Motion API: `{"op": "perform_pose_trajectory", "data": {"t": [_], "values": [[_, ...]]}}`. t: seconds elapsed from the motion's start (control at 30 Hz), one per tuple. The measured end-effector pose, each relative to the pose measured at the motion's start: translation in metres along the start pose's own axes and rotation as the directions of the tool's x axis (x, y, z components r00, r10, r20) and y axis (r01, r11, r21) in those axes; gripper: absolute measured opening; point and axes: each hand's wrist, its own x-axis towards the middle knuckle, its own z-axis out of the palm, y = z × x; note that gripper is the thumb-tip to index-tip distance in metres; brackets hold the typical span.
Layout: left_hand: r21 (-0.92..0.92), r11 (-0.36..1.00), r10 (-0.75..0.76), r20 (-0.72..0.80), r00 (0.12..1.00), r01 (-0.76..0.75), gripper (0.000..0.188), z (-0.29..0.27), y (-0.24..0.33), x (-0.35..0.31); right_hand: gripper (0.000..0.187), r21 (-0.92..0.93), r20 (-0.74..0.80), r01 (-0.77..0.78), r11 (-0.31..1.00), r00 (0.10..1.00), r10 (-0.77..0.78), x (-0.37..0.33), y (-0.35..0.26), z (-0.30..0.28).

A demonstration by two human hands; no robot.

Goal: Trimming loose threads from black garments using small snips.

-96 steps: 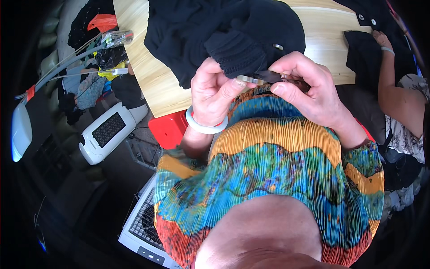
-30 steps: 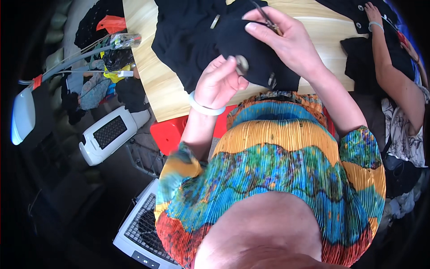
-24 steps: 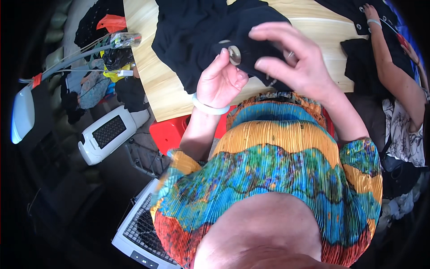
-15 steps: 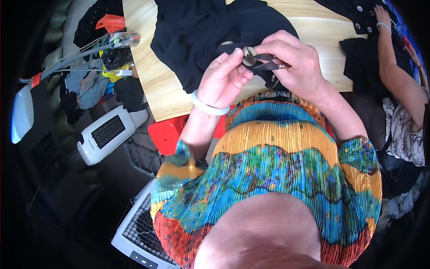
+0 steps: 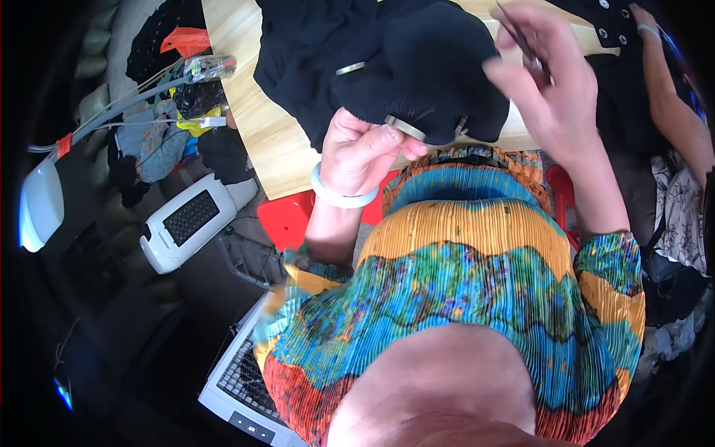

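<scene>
left hand (image 5: 357, 158) and right hand (image 5: 551, 89) were apart, each grasping something: the left, at the bench's near edge, pinched a pale button (image 5: 406, 129) between thumb and fingers, while the right, raised higher and farther right and partly blurred, gripped a slim dark tool (image 5: 530, 56) that slanted up and to the left, its thumb standing off to the side. the pale wooden bench (image 5: 275, 149) was bare along its left edge and at its near left corner. over its middle, from the far edge down to the near edge, spread a rumpled black garment (image 5: 417, 59), and the pinched button was against the near part of that cloth. toward the bench's right end lay a second black garment (image 5: 614, 21) with round, light buttons on it, and a co-worker's arm (image 5: 674, 115) reached in beside it. just below the near left corner stood a red stool (image 5: 287, 218). a pale bangle (image 5: 344, 199) ringed the left wrist. smallest were two more light buttons on the first garment, one left of its middle (image 5: 351, 68) and one near its lower right (image 5: 462, 128).
</scene>
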Motion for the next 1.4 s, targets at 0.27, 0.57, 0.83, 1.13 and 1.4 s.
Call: {"op": "perform_pose_trajectory", "data": {"t": [0.27, 0.57, 0.83, 1.13, 1.4], "values": [[0.311, 0.949, 0.067, -0.036, 0.997, -0.052, 0.027, 0.007, 0.0, 0.007, 0.023, 0.21, 0.223, -0.027, 0.977, 0.975, -0.021, -0.034, -0.016, -0.001], [0.373, 0.922, 0.134, -0.071, 0.988, -0.099, 0.026, 0.018, -0.004, 0.004, 0.019, 0.217, 0.263, -0.12, 0.969, 0.963, 0.06, -0.034, -0.012, 0.009], [0.249, 0.961, 0.121, 0.03, 0.992, -0.125, 0.018, 0.008, -0.005, 0.006, 0.019, 0.226, 0.217, -0.031, 0.974, 0.976, -0.02, -0.03, -0.011, 0.012], [0.288, 0.949, 0.136, 0.0, 0.991, -0.13, 0.012, 0.014, -0.007, 0.008, 0.017, 0.196, 0.194, 0.006, 0.981, 0.98, -0.044, -0.028, -0.01, 0.013], [0.22, 0.973, 0.063, 0.005, 0.998, -0.063, 0.014, 0.008, -0.007, 0.008, 0.013, 0.231, 0.133, -0.036, 0.972, 0.991, 0.005, -0.03, -0.007, 0.017]]}}
